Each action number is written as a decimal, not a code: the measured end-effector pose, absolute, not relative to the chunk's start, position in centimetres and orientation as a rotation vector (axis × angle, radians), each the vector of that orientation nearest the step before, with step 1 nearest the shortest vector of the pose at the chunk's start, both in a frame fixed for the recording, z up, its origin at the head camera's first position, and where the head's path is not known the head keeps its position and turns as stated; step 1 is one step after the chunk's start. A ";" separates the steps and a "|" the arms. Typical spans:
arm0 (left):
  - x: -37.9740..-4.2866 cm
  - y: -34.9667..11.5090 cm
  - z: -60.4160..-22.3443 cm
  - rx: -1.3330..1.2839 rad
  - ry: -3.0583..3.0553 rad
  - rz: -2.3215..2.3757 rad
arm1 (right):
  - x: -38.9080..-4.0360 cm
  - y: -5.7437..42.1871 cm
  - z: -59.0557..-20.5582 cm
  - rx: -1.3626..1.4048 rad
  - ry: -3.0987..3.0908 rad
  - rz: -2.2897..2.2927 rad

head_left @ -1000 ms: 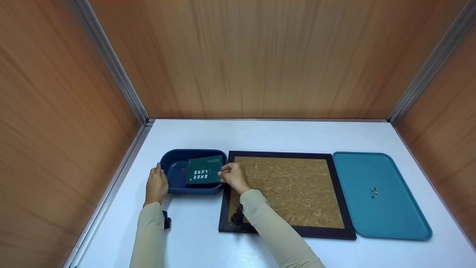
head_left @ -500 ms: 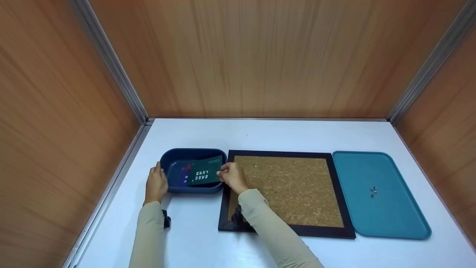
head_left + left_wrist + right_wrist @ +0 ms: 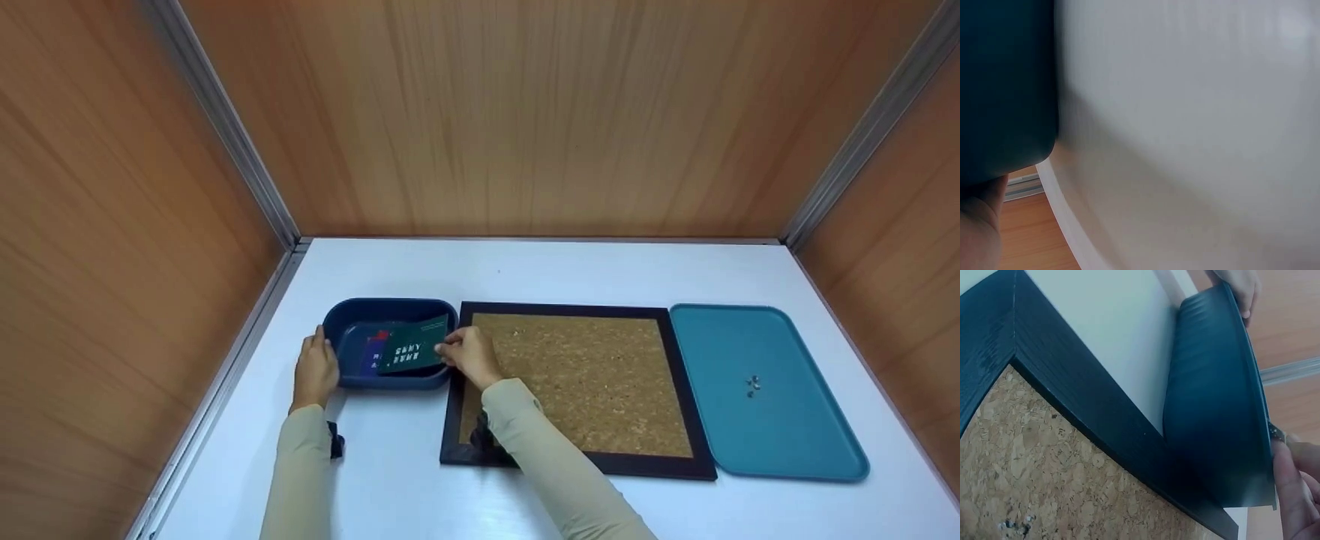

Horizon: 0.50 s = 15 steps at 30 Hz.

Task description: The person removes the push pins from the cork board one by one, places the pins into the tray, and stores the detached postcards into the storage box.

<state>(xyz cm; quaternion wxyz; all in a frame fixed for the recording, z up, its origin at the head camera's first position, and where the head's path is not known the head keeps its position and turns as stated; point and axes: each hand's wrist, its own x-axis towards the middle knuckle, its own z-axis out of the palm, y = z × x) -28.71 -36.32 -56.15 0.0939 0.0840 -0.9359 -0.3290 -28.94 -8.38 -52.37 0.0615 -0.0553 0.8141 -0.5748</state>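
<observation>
Inside the dark blue plastic bin [image 3: 390, 382] a dark green card with white writing [image 3: 412, 346] lies tilted. My right hand [image 3: 471, 355] pinches the card's right edge between thumb and fingers, at the bin's right rim; the right wrist view shows this hand [image 3: 1297, 484] beside the rim, the card mostly hidden. Partly under the green card is a purple and red card [image 3: 372, 358]. My left hand [image 3: 313, 370] holds the bin's left side, its fingers at the rim; the left wrist view catches only part of that hand [image 3: 982, 225] against the bin [image 3: 1005, 84].
Right of the bin, a cork board with a black frame [image 3: 570, 309] lies flat, under my right forearm. Beyond it is a teal tray [image 3: 780, 435] with several small metallic bits [image 3: 753, 385]. Wood-grain panels [image 3: 525, 120] enclose the white table [image 3: 390, 480].
The green card has tipped and shifted slightly, uncovering more of the purple and red card beneath. My right fingers have slid a little left at its edge. My left hand has stayed put.
</observation>
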 end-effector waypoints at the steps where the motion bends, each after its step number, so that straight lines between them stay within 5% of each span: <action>1: -28.7 -36.3 -56.1 0.254 -2.780 -0.980 | -28.9 -8.4 -52.4 -0.168 2.459 -1.740; 15: -28.9 -36.2 -56.0 0.277 -2.798 -0.982 | -29.2 -8.5 -52.3 -0.183 2.486 -1.681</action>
